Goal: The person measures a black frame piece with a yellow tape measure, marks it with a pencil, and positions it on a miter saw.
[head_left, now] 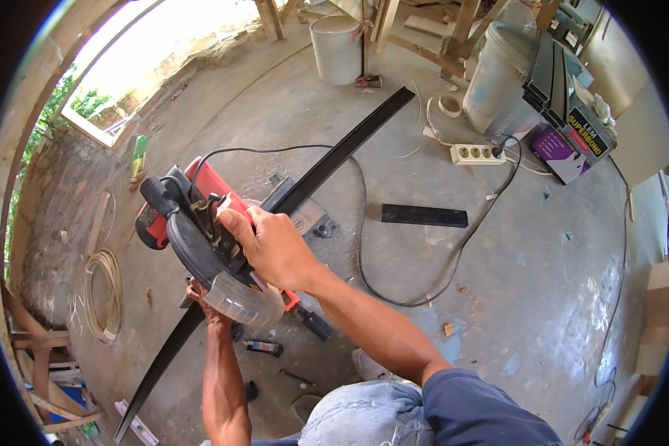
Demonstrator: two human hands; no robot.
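Observation:
A red and black miter saw stands on the concrete floor ahead of me, its clear blade guard toward me. My right hand is closed round the saw's red handle. A long black strip lies across the saw base and runs out on both sides, far right and near left. At the strip's near-left part, beside the guard, my left hand is closed on it; the guard partly hides those fingers. Between guard and base, the blade's contact with the strip cannot be seen.
A short black piece lies to the right, inside a loop of black power cord. The cord leads to a white power strip. Buckets and boxes stand farther back. Coiled cable lies left.

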